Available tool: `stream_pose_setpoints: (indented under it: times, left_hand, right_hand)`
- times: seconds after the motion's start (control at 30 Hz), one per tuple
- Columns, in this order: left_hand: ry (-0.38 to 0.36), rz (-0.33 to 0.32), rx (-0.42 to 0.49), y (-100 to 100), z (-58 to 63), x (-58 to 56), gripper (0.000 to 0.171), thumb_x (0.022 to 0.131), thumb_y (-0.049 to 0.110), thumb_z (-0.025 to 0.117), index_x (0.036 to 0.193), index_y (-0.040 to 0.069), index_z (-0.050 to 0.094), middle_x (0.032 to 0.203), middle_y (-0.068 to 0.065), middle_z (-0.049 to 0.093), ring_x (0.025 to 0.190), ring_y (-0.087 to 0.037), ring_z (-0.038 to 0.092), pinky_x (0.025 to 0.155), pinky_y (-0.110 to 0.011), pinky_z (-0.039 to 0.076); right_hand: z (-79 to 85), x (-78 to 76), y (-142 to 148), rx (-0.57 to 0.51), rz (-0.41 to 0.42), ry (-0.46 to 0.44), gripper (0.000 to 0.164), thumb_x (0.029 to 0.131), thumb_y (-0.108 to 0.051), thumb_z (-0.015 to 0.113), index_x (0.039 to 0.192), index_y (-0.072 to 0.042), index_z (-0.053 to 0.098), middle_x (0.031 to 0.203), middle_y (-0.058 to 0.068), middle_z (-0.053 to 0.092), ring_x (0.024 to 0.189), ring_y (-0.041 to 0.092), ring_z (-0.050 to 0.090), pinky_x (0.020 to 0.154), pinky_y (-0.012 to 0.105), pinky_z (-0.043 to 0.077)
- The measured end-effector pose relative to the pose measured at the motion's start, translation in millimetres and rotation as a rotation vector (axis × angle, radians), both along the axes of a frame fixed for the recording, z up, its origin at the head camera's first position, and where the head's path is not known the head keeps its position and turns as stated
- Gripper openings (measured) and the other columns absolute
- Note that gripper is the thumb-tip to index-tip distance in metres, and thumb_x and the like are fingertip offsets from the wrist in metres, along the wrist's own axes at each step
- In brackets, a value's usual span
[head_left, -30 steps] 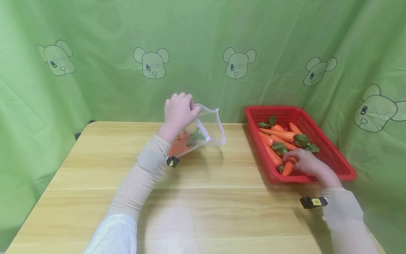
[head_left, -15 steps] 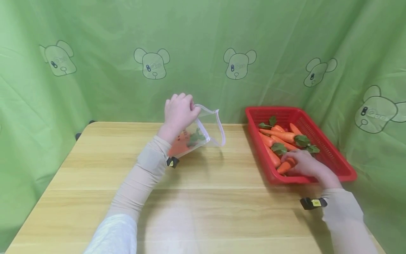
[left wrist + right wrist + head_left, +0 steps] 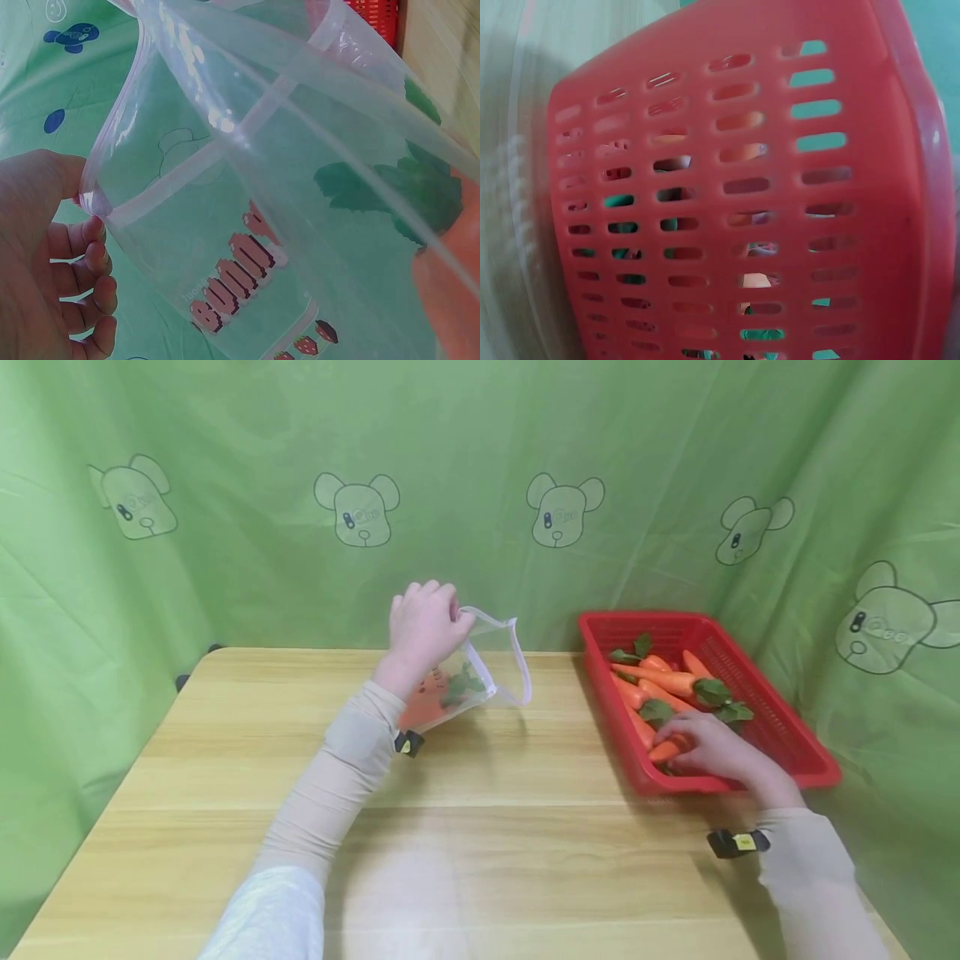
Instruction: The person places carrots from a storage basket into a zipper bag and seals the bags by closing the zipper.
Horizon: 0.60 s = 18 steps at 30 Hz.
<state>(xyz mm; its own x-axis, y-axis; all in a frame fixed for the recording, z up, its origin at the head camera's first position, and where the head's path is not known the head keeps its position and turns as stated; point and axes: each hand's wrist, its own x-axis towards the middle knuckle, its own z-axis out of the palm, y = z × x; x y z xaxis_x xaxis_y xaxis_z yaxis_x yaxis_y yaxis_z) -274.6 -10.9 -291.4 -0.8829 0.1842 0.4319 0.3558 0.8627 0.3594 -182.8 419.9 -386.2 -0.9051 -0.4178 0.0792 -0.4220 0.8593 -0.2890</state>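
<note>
My left hand [image 3: 422,625] pinches the top corner of a clear zip bag [image 3: 172,247] between thumb and forefinger, with the other fingers loosely bent. The bag's white-edged mouth [image 3: 480,668] gapes toward the right. Inside the bag lies a carrot [image 3: 423,703] with green leaves [image 3: 427,187], seen through the printed plastic. Over at the right, my right hand [image 3: 708,745] reaches into the red basket [image 3: 637,617] and grips a carrot [image 3: 667,748] near the front left corner. In the right wrist view the slotted basket wall [image 3: 705,172] hides this hand's fingers.
Several more carrots [image 3: 660,679] with green leaves lie in the basket's left half. The wooden table [image 3: 525,843] stretches in front of both arms. A green curtain [image 3: 465,427] with bear-head drawings hangs behind and along both sides.
In the basket, the right hand has shifted slightly left, and its carrot has tilted from steep to nearly level. The left hand and the bag stay in place.
</note>
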Motion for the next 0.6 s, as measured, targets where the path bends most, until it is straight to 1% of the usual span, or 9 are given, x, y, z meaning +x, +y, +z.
stream_pose_setpoints:
  times: [0.07, 0.17, 0.23, 0.3, 0.37, 0.43, 0.53, 0.6]
  left_hand:
    - [0.000, 0.000, 0.003, -0.4, 0.0, 0.2, 0.021, 0.089, 0.034, 0.056, 0.077, 0.018, 0.051, 0.080, 0.002, 0.053, 0.083, -0.019, 0.045, 0.077, -0.034, 0.036]
    - [0.004, 0.000, 0.009, -0.9, -0.2, 0.6, 0.021, 0.088, 0.034, 0.057, 0.076, 0.018, 0.051, 0.080, 0.002, 0.053, 0.083, -0.019, 0.045, 0.077, -0.034, 0.036]
    - [0.004, 0.002, 0.011, -1.1, -0.2, 0.8, 0.021, 0.088, 0.034, 0.056, 0.076, 0.018, 0.050, 0.080, 0.002, 0.052, 0.083, -0.019, 0.045, 0.077, -0.034, 0.036]
    - [0.002, 0.002, 0.012, -1.2, -0.4, 0.7, 0.020, 0.088, 0.034, 0.056, 0.076, 0.018, 0.050, 0.080, 0.002, 0.052, 0.083, -0.019, 0.045, 0.077, -0.034, 0.036]
    - [0.001, 0.002, 0.012, -1.4, -0.4, 0.7, 0.020, 0.088, 0.034, 0.056, 0.076, 0.018, 0.050, 0.080, 0.002, 0.052, 0.083, -0.019, 0.045, 0.077, -0.034, 0.036]
    - [0.001, 0.002, 0.009, -1.5, -0.3, 0.7, 0.020, 0.088, 0.034, 0.056, 0.076, 0.018, 0.050, 0.080, 0.002, 0.052, 0.083, -0.019, 0.045, 0.078, -0.034, 0.036]
    - [0.000, 0.002, 0.004, -1.6, 0.4, 1.0, 0.021, 0.089, 0.035, 0.056, 0.077, 0.018, 0.051, 0.081, 0.002, 0.053, 0.083, -0.019, 0.045, 0.078, -0.034, 0.036]
    - [-0.001, 0.003, 0.002, -1.7, 1.2, 1.1, 0.021, 0.089, 0.035, 0.056, 0.077, 0.018, 0.051, 0.081, 0.002, 0.053, 0.084, -0.019, 0.045, 0.078, -0.034, 0.036]
  right_hand:
    - [2.4, 0.1, 0.0, -0.016, -0.029, -0.017, 0.031, 0.072, -0.006, 0.082, 0.097, -0.021, 0.074, 0.093, -0.009, 0.069, 0.088, 0.010, 0.058, 0.073, 0.026, 0.051]
    - [6.9, -0.5, 1.2, -0.016, -0.067, -0.011, 0.029, 0.074, -0.009, 0.082, 0.100, -0.019, 0.074, 0.093, -0.008, 0.070, 0.087, 0.011, 0.060, 0.073, 0.028, 0.052]
    - [9.7, -1.4, 2.1, -0.006, -0.079, 0.010, 0.030, 0.074, -0.013, 0.082, 0.103, -0.017, 0.074, 0.094, -0.005, 0.072, 0.087, 0.015, 0.062, 0.074, 0.031, 0.052]
    - [12.4, -1.4, 3.9, 0.012, -0.093, 0.040, 0.031, 0.075, -0.013, 0.082, 0.105, -0.015, 0.073, 0.097, -0.001, 0.073, 0.089, 0.019, 0.064, 0.076, 0.034, 0.052]
    - [15.8, -0.4, 5.4, 0.009, -0.128, 0.031, 0.034, 0.078, -0.015, 0.080, 0.110, -0.011, 0.071, 0.102, 0.006, 0.072, 0.094, 0.027, 0.064, 0.081, 0.042, 0.052]
    - [18.9, 0.8, 6.3, -0.007, -0.159, 0.045, 0.036, 0.079, -0.015, 0.078, 0.113, -0.007, 0.070, 0.105, 0.013, 0.071, 0.097, 0.033, 0.064, 0.083, 0.048, 0.051]
    - [26.0, 3.0, 6.7, -0.043, -0.226, 0.047, 0.043, 0.082, -0.017, 0.077, 0.120, -0.001, 0.065, 0.111, 0.021, 0.067, 0.103, 0.040, 0.060, 0.086, 0.054, 0.048]
    - [31.0, 3.8, 6.6, -0.074, -0.257, 0.058, 0.048, 0.083, -0.018, 0.075, 0.124, 0.001, 0.061, 0.114, 0.024, 0.064, 0.105, 0.041, 0.058, 0.086, 0.056, 0.047]
